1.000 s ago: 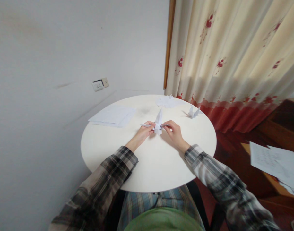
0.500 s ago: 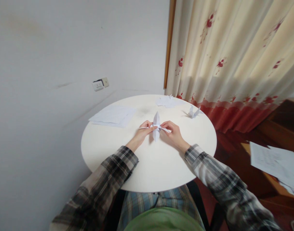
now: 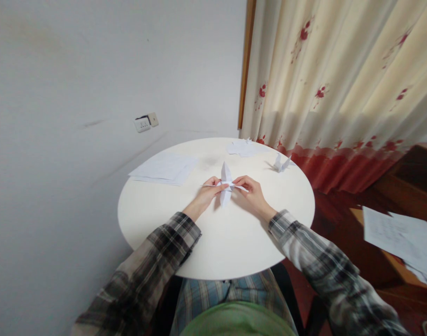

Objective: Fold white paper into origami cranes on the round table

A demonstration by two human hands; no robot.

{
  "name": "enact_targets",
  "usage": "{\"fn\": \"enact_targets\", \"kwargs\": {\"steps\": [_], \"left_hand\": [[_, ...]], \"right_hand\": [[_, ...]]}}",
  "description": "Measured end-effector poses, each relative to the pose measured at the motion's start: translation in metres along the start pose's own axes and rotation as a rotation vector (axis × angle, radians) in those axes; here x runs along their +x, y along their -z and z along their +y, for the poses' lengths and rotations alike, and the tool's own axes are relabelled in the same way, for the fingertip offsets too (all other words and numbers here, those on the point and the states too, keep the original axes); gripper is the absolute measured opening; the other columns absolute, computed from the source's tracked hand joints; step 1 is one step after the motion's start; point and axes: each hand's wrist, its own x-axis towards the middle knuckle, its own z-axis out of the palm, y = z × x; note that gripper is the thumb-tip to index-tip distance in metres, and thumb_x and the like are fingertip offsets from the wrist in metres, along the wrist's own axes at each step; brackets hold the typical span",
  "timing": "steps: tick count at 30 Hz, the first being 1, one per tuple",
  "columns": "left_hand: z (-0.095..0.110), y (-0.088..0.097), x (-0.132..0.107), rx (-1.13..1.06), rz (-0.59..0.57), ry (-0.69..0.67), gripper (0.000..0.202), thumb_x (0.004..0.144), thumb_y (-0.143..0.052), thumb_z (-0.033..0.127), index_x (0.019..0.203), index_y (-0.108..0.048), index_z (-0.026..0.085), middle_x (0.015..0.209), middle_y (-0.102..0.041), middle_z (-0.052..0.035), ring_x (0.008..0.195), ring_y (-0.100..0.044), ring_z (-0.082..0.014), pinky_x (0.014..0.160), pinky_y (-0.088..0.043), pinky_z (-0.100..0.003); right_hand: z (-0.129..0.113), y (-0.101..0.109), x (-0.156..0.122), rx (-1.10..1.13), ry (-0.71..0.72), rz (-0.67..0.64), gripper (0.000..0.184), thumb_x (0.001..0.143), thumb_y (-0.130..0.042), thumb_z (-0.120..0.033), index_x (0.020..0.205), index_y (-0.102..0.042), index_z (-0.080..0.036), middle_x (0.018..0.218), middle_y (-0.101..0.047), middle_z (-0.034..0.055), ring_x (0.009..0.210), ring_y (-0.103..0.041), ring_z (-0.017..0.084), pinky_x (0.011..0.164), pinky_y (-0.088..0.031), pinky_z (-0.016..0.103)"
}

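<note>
A white paper crane (image 3: 226, 171) is held between my two hands just above the round white table (image 3: 230, 242), its wings spread toward and away from me. My left hand (image 3: 207, 192) pinches its left end, with the thumb lying over the folded middle. On the other side my right hand (image 3: 250, 190) grips the right-hand point between thumb and fingers. The crane's underside and the tips of several fingers are hidden.
A finished paper crane (image 3: 279, 163) stands at the table's right. White sheets (image 3: 164, 168) lie at the back left, and paper pieces (image 3: 243, 148) at the far edge. Papers (image 3: 395, 233) rest on brown furniture at right. A patterned curtain (image 3: 325, 93) hangs behind.
The crane's wings have tilted slightly, both shifting a little to the left. Both hands keep nearly the same place and grip.
</note>
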Motion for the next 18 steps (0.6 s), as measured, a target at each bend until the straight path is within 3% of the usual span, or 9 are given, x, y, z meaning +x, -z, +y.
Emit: {"fn": "enact_targets", "kwargs": {"steps": [18], "left_hand": [[-0.0003,-0.0008,0.0005,0.008,0.026,0.017,0.038,0.053,-0.075,0.025,0.059,-0.038,0.017,0.057,-0.042,0.0072,0.054,-0.045,-0.0063,0.052,-0.032,-0.018]], "right_hand": [[-0.0013,-0.0007,0.0001,0.032,-0.014,0.006,0.008,0.071,-0.061,-0.026,0.07,-0.057,-0.019,0.083,-0.06,0.0045,0.077,-0.058,0.015,0.072,-0.048,0.031]]}}
